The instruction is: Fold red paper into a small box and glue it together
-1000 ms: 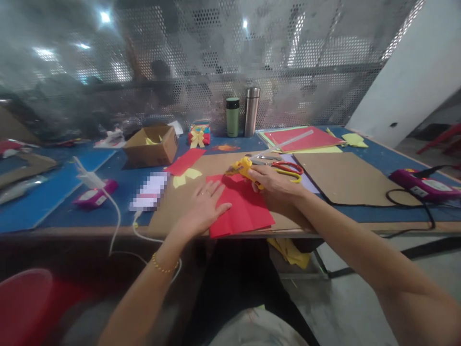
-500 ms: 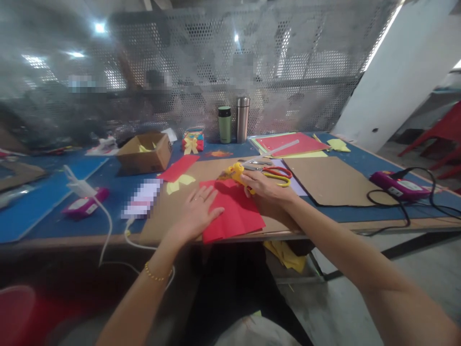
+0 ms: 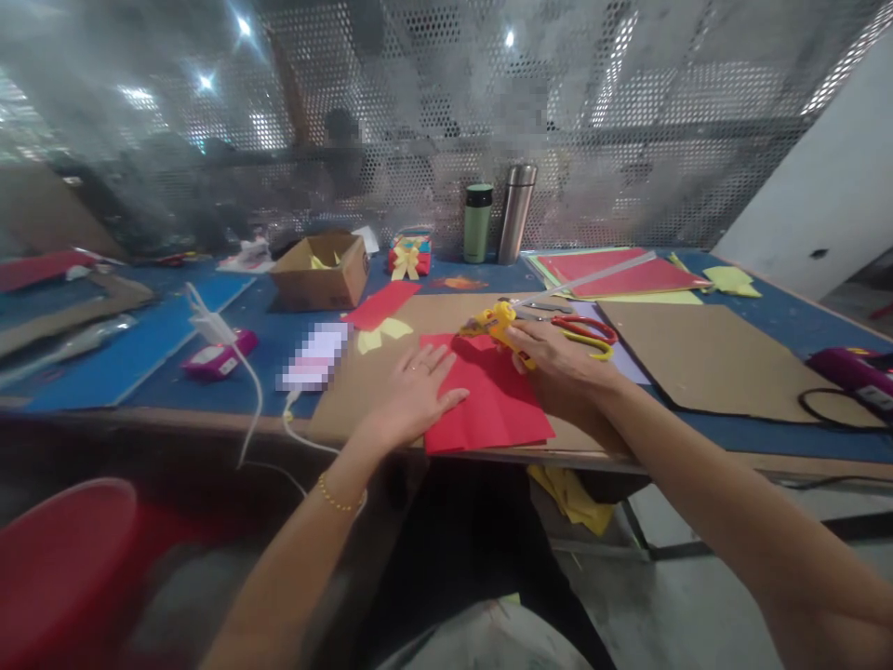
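Observation:
A creased sheet of red paper (image 3: 488,409) lies near the table's front edge. My left hand (image 3: 419,391) rests flat on its left side, fingers spread. Over the paper's upper edge, my right hand (image 3: 558,358) is wrapped round a yellow glue gun (image 3: 499,321), whose nozzle points left. A long translucent glue stick (image 3: 593,279) reaches up and right from behind the gun. Just beyond my right hand lie scissors with red handles (image 3: 590,328) and yellow handles (image 3: 596,349), partly hidden. Yellow paper pieces (image 3: 382,333) and a red strip (image 3: 382,305) lie left of the gun.
Under the work is a cardboard sheet (image 3: 349,409); another cardboard piece (image 3: 712,363) lies right. Behind stand a cardboard box (image 3: 321,274), a green tumbler (image 3: 477,228) and a steel flask (image 3: 516,214). A white cable (image 3: 259,391) hangs over the front edge, above a red stool (image 3: 70,549).
The camera view has turned left, so everything sits further right in the picture. My hands keep nearly the same places on the paper, and the glue gun stays in my right hand.

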A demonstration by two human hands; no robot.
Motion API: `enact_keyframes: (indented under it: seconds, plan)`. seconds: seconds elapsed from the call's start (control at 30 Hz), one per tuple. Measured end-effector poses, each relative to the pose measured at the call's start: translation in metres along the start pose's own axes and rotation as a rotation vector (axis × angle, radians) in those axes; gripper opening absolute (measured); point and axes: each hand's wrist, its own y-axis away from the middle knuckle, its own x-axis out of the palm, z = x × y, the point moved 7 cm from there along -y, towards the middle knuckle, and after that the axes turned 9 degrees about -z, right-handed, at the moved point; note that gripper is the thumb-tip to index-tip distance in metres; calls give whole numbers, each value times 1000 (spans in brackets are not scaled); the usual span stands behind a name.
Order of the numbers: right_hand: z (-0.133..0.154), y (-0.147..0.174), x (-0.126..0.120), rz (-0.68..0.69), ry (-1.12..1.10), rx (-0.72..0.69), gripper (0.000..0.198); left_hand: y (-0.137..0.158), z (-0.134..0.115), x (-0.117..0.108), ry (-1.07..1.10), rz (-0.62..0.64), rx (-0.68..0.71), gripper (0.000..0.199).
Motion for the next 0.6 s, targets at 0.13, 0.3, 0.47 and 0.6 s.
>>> enact_keyframes:
  seconds: [0.13,0.3,0.47,0.6]
  plan:
    - [-3,-1,0,-12,-1,-12,38,0,-1,-1,-1,-2,-8,80]
    - [-8,-1,3,6,24,42,39,1,-2,-1,13,-7,-1,79]
    - [-2,2,2,30,76,84,40,1,-2,0,24,-30,10,79]
    - [2,3,2,43,84,80,41,2,-3,-1,24,-18,-3,80]
